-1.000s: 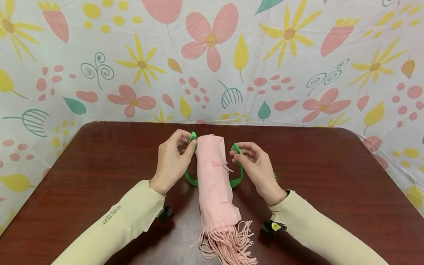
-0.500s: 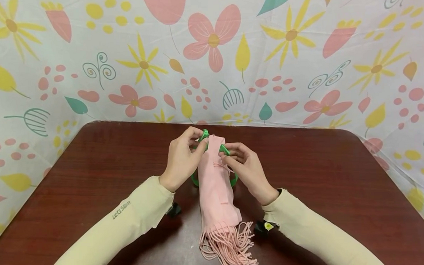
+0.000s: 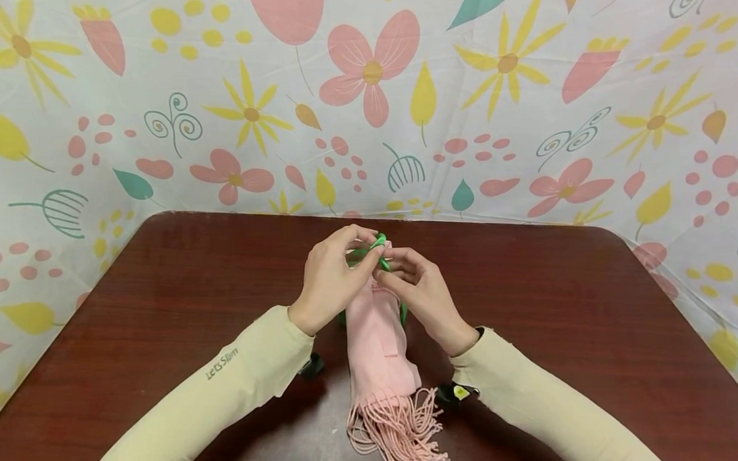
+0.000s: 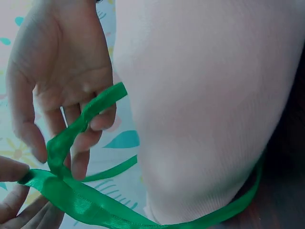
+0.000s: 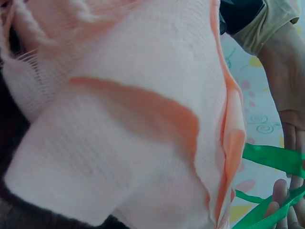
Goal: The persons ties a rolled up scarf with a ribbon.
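Observation:
A pink scarf (image 3: 379,352), folded into a long bundle with a loose fringe (image 3: 400,426) at its near end, lies on the table. A green ribbon (image 3: 379,241) runs beneath the bundle and comes up on both sides. My left hand (image 3: 337,276) pinches one end of it between thumb and fingers above the far part of the scarf. Close beside, my right hand (image 3: 429,299) pinches the other end. The ribbon's two ends cross between the hands; in the left wrist view the green ribbon (image 4: 90,205) overlaps itself there. The fingers partly hide the crossing.
A dark reddish-brown table (image 3: 224,276) carries everything. Behind it hangs a white cloth (image 3: 278,77) printed with flowers and leaves. Black wrist cameras, such as the right one (image 3: 453,394), sit under both sleeves.
Both hands have moved inward over the scarf, bringing the ribbon's ends from either side to meet and cross above it. The scarf stays in place.

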Available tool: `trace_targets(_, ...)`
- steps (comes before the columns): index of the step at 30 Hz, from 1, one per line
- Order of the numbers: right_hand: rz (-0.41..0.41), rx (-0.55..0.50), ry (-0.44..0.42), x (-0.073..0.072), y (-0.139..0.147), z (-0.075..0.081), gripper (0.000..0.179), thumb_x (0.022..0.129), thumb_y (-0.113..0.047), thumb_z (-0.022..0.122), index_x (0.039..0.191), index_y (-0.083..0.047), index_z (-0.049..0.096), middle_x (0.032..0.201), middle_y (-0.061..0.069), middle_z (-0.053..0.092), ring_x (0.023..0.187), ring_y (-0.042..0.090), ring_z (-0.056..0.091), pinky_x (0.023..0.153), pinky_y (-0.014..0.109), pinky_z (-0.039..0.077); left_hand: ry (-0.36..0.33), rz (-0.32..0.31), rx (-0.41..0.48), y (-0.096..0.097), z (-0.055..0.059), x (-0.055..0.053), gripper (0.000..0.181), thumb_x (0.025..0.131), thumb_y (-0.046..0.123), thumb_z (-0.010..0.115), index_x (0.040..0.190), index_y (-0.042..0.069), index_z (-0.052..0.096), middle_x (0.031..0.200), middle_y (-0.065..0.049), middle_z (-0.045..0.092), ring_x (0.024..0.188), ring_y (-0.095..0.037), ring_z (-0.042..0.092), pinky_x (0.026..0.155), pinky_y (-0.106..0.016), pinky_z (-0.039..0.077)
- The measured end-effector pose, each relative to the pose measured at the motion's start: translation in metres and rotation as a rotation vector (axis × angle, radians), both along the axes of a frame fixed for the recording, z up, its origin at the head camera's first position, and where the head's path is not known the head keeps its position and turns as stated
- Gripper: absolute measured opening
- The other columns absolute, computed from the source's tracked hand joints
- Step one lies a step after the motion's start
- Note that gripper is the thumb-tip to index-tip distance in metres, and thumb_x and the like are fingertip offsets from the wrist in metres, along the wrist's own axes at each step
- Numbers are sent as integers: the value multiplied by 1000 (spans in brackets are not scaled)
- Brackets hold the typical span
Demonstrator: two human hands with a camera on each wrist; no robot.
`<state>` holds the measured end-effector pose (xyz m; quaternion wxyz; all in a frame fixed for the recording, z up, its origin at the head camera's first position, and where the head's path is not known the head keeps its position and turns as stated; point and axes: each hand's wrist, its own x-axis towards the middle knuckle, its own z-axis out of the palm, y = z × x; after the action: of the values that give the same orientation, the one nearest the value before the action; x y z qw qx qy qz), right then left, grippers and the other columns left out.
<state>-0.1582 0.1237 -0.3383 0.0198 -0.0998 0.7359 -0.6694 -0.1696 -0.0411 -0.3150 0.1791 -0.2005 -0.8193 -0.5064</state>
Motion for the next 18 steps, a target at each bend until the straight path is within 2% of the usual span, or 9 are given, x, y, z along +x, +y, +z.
trace_targets(3,-2,8,8,-1,-3,0,35,95,-9,68,127,2,62,106,8,69,92,13,67,87,28,55,27,-11,-30,2,1,1,10,94,13,73,102,6,73,120,-6,73,102,-22,74,87,-40,58)
trace_targets(8,15,-32,18,-2,-5,-1,35,94,-7,66,127,5,63,100,3,69,88,16,69,85,32,57,41,-46,-31,4,2,0,11,95,13,72,101,5,76,125,-7,71,105,-22,72,86,-39,57)
trace_targets(11,25,-59,27,-3,-6,-1,36,95,-6,64,128,7,61,99,1,69,86,12,68,84,33,58,52,-58,-38,5,2,-1,10,95,15,72,98,7,77,125,-6,71,108,-23,71,88,-40,56)
trace_targets(18,-2,-89,8,-3,-10,-2,36,96,0,61,131,9,61,108,5,70,91,7,68,81,27,57,85,-92,-44,7,1,-2,11,93,15,74,98,6,78,123,-7,72,111,-22,69,89,-42,54)
